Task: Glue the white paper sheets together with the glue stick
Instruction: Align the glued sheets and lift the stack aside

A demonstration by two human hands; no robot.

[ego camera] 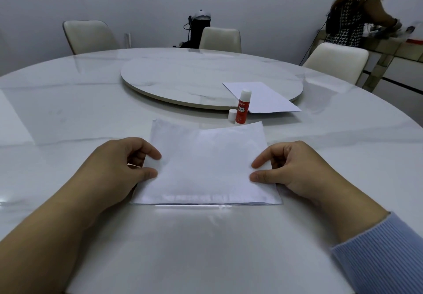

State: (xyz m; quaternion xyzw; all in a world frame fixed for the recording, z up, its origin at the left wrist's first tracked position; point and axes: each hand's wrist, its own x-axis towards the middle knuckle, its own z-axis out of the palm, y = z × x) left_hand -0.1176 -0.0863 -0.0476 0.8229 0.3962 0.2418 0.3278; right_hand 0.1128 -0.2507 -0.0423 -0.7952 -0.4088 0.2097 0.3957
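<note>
Round marble table (68,110) with turntable (183,81), pale chairs (89,36) behind.

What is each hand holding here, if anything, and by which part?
Both hold the white paper sheets: the left hand pinches their left edge, the right hand pinches their right edge, thumbs on top.

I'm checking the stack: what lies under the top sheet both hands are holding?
Under the top sheet, another white sheet shows at the far left corner and in layered near edges. Both the left hand and right hand pinch the sides. Any glue between is covered.
</note>
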